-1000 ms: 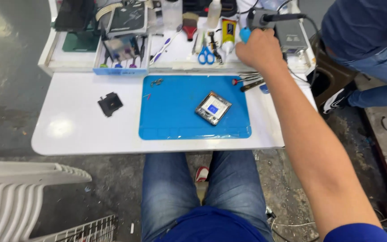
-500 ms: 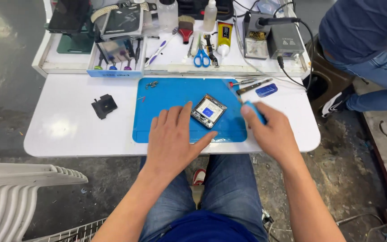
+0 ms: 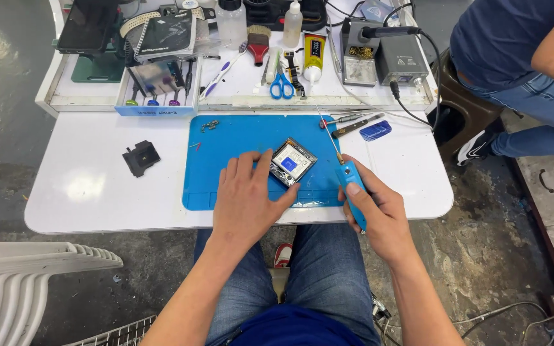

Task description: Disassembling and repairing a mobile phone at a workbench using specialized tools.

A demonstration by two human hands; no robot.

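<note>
On the white desk's blue rubber mat (image 3: 238, 138), my left hand (image 3: 249, 198) lies open, fingers steadying a small square silver-framed device (image 3: 293, 161), while my right hand (image 3: 379, 214) grips a blue-handled soldering iron (image 3: 349, 182).

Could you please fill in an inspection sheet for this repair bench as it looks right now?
Surface: white table with a blue mat.
Job's things: small square device on the mat; blue-handled iron.
Clutter: black part, blue scissors, brush, glue tube, screws.
Grippers: left hand rests on the mat, fingers touching the device; right hand grips the iron.
Cables: black lead from the grey station.
Surroundings: another person's leg; white chair.
</note>
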